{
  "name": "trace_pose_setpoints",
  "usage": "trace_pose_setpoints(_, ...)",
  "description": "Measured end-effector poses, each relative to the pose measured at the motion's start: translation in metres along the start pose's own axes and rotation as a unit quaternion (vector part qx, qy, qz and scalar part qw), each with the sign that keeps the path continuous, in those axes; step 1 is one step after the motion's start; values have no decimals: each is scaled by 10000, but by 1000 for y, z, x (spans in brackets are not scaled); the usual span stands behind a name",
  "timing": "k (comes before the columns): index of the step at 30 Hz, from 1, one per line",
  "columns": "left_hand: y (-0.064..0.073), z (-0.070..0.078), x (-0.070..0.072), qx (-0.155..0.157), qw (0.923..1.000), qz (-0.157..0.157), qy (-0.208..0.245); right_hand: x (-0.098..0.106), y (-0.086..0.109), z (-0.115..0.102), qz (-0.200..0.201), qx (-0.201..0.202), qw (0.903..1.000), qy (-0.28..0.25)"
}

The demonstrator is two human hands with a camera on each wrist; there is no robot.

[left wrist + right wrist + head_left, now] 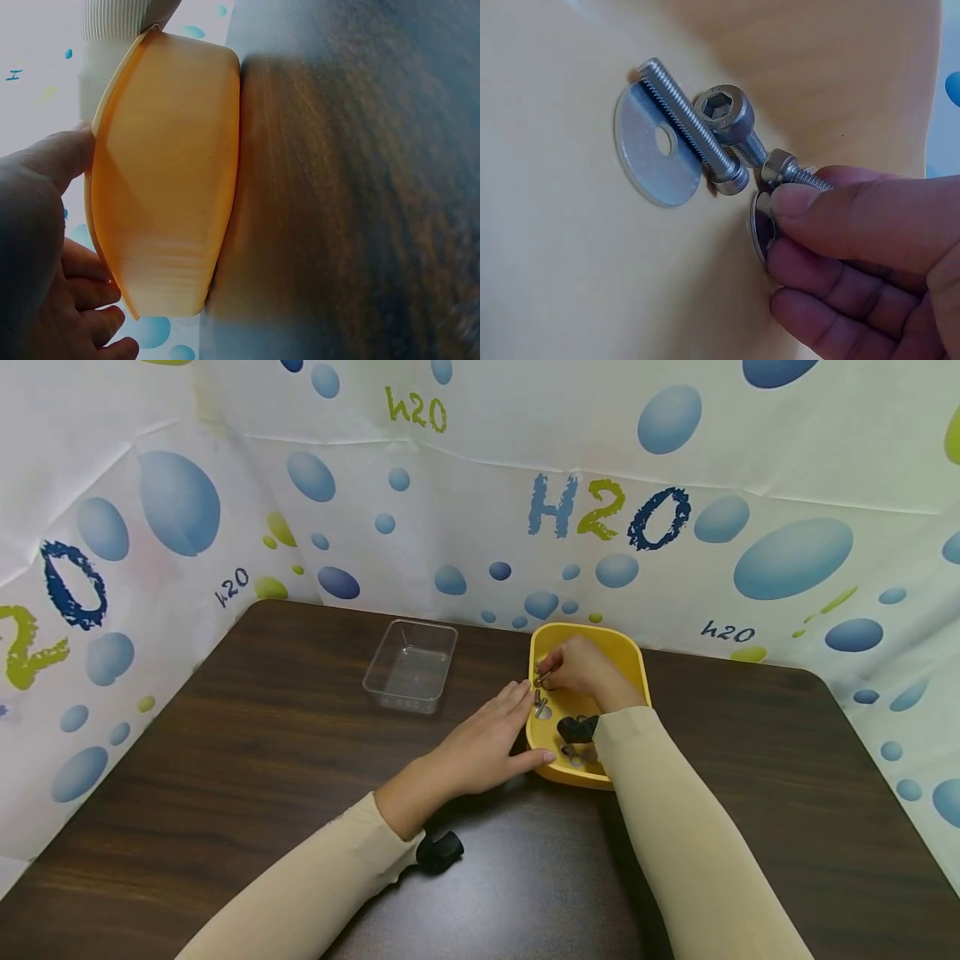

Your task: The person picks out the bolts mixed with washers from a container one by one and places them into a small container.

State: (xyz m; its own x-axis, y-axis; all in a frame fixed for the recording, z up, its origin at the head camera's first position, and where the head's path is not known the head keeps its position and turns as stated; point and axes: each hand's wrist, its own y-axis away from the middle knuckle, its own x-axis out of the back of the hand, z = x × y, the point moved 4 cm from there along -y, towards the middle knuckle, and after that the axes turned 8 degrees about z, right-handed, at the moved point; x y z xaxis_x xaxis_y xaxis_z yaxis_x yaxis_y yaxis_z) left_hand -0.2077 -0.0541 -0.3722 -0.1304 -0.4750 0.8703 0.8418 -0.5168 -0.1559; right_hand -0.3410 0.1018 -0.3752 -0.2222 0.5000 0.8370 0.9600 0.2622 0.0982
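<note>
My right hand (581, 670) reaches into a yellow plastic bin (538, 768) near its far left corner. Its thumb and fingers pinch a short socket-head bolt (778, 166); a washer (762, 229) stands tilted against the fingertips. Beside them in the right wrist view, a long bolt (690, 120) lies across a large flat washer (643, 150), next to another thick socket-head bolt (731, 112). My left hand (487, 739) rests along the bin's left rim with extended fingers, the thumb on the near rim. The left wrist view shows this thumb (64, 154) touching the rim.
A clear plastic box (408, 668) stands on the dark wooden table (262, 760), left of the bin. More small metal parts (573, 756) lie at the bin's near end, partly hidden by the right sleeve (660, 793). A printed white curtain (480, 477) hangs behind the table.
</note>
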Motion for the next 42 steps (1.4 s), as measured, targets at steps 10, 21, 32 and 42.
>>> trace_pose_setpoints(10, 3, 1, 2, -3, 9999, 40, -97, 2, 1, -3, -106, 120, 9998, 99)
trace_pose_setpoints(21, 4, 0, 2, 45, 9996, -27, -272, 19, 7, -10, -238, 74, 9993, -261)
trace_pose_setpoints(32, 11, -12, 27, 257, 9977, 489, -384, 44, 16, -26, 154, 41, 9999, -51)
trace_pose_setpoints(42, 28, -44, 60, 454, 9906, 1204, -462, 53, 24, -65, 684, 781, 9946, -85)
